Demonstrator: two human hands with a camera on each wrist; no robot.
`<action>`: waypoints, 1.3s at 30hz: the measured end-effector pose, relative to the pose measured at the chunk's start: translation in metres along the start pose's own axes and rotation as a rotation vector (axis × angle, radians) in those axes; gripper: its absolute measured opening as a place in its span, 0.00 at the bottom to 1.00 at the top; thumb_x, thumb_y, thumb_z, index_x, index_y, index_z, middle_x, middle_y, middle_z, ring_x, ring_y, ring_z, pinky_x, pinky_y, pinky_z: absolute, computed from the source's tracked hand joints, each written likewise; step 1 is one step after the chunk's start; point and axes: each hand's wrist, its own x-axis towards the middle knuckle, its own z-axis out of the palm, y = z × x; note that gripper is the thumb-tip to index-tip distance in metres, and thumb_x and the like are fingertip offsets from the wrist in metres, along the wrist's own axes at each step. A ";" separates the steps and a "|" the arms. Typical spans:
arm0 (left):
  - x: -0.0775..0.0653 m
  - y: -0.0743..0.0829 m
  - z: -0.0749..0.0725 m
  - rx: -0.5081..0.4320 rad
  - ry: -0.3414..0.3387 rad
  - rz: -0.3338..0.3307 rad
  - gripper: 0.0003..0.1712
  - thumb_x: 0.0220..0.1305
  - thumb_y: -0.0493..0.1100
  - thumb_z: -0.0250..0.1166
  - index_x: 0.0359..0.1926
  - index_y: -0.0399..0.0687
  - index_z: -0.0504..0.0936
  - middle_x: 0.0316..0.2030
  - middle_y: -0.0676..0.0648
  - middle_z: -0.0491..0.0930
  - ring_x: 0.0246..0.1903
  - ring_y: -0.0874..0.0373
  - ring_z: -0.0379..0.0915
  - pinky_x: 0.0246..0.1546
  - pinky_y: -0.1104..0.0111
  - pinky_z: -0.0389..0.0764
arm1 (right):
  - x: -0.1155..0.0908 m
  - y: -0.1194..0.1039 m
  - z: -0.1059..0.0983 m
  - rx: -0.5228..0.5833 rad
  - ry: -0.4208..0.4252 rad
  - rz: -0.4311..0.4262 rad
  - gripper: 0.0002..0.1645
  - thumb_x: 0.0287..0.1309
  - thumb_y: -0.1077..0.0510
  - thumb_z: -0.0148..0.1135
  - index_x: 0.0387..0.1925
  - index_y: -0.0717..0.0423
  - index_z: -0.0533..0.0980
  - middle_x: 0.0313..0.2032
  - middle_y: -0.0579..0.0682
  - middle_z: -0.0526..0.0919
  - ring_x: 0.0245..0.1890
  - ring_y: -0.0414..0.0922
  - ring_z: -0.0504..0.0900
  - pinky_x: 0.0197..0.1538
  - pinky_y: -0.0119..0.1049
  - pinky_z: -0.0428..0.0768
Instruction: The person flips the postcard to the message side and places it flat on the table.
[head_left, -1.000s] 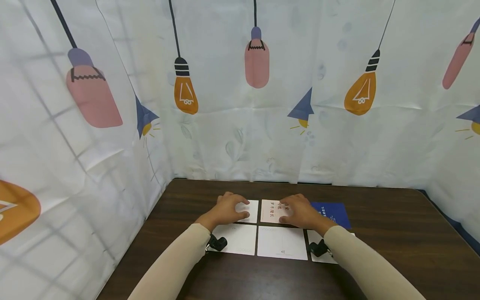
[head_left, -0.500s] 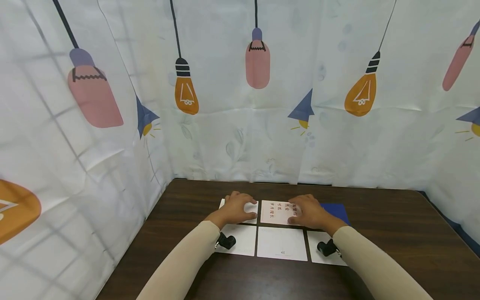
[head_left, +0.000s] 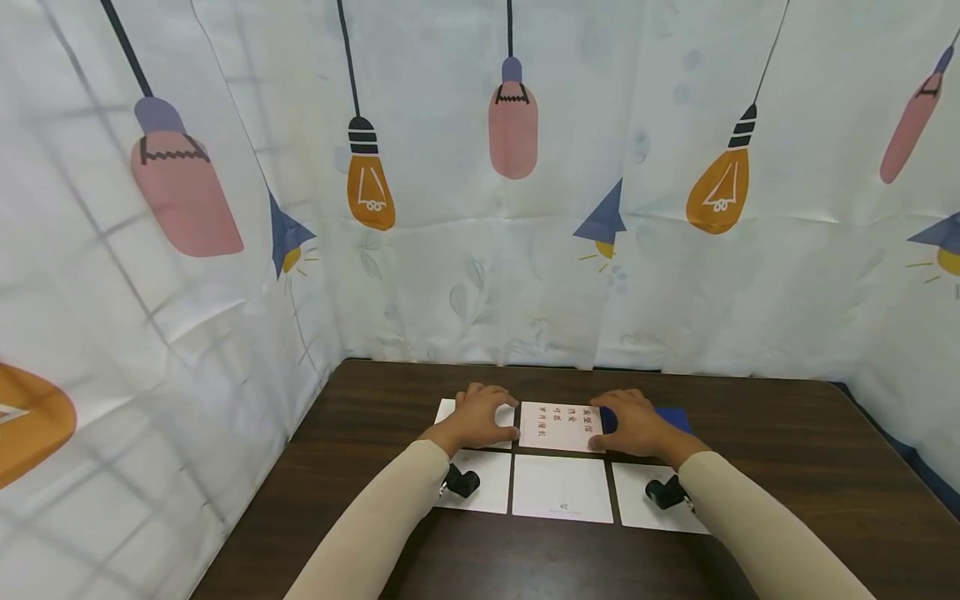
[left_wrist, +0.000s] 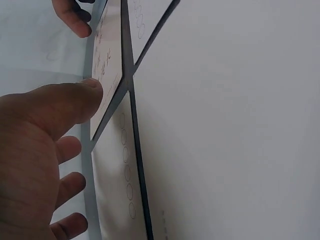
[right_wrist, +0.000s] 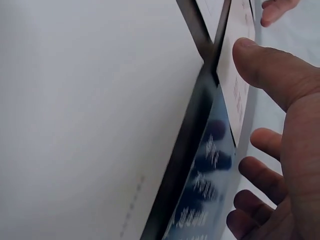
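Flat cards lie in two rows on the dark table. In the far row, a pale pink card [head_left: 558,427] with red characters lies between a white card [head_left: 447,408] and a blue card [head_left: 675,417]. My left hand [head_left: 480,417] is over the white card, its thumb [left_wrist: 80,100] and fingers apart and gripping nothing. Over the blue card, partly hiding it, is my right hand [head_left: 636,427]. Its thumb [right_wrist: 270,70] lies near the pink card's edge, and its fingers are reflected in the glossy blue card [right_wrist: 200,185]. Whether either hand touches a card I cannot tell.
Three white cards make the near row: left [head_left: 491,483], middle [head_left: 562,492] and right [head_left: 637,500]. Narrow strips of brown table [head_left: 772,458] separate the cards. Behind the table hangs a white curtain [head_left: 450,275] printed with lamps.
Both hands have shifted rightward over the cards. The pink card's characters, partly covered before by my right hand, now show, while the blue card is more hidden. The cards have not visibly moved.
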 end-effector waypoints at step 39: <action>0.016 0.013 -0.003 0.007 -0.117 -0.092 0.44 0.57 0.57 0.78 0.72 0.56 0.73 0.74 0.42 0.61 0.72 0.38 0.50 0.63 0.39 0.56 | 0.012 0.007 -0.006 -0.034 -0.043 0.061 0.52 0.40 0.34 0.83 0.64 0.50 0.73 0.67 0.61 0.71 0.66 0.65 0.64 0.65 0.66 0.58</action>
